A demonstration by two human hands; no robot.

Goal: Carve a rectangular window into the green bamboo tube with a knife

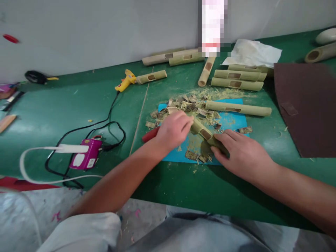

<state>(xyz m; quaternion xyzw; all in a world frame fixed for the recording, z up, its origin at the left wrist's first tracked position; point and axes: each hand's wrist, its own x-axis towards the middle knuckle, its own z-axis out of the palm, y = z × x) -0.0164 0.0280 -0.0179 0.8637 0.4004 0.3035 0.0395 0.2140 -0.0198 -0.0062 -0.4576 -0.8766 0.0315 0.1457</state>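
A green bamboo tube [197, 127] with a rectangular opening cut in its side slants between my hands, over a blue sheet [240, 122]. My right hand [240, 150] grips its near end, thumb below and fingers on top. At the far end, my left hand [174, 130] is closed with its curled fingers against the tube. Part of a red handle [150, 135] shows beside my left wrist; the rest of that tool is hidden. Bamboo chips [191, 154] and fine shavings lie around the tube. Just beyond my right hand rests another cut bamboo tube [252, 109].
More cut tubes [236, 84] lie at the back, near a white cloth [252, 52]. A yellow glue gun [126, 81] touches one tube; its black cord runs to a purple power adapter [85, 154]. On the right lies a dark brown sheet [307, 112]. The green table's edge is near my body.
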